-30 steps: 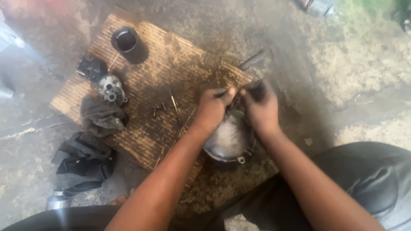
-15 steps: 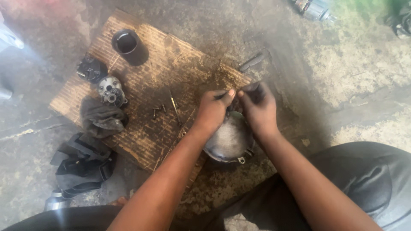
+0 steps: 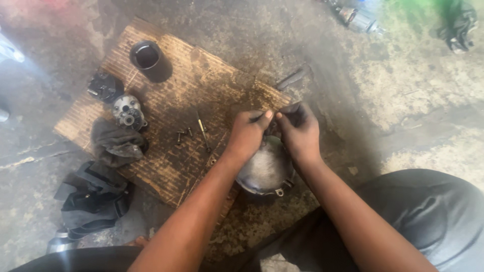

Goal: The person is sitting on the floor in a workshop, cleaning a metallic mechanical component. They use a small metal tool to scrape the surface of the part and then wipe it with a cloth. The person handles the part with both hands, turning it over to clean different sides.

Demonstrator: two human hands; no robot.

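A round grey metal housing (image 3: pixel 264 171) stands on the near right edge of a worn wooden board (image 3: pixel 171 106). My left hand (image 3: pixel 248 133) and my right hand (image 3: pixel 298 130) sit on top of it, fingertips pinched together over its upper end. What the fingers pinch is too small and dark to make out. Both thumbs nearly touch at the middle.
On the board lie a black cylindrical sleeve (image 3: pixel 147 55), a black part (image 3: pixel 105 86), a small metal gear housing (image 3: pixel 128 112), a dark rag (image 3: pixel 116 143), loose screws (image 3: pixel 182 135) and a thin rod (image 3: pixel 202 130). A dark strap bundle (image 3: pixel 93 199) lies on the concrete floor. A metal bar (image 3: pixel 291 78) lies beyond the board.
Both hands stay pinched on top of the housing with hardly any motion; the view has shifted slightly, so everything sits a little lower left.
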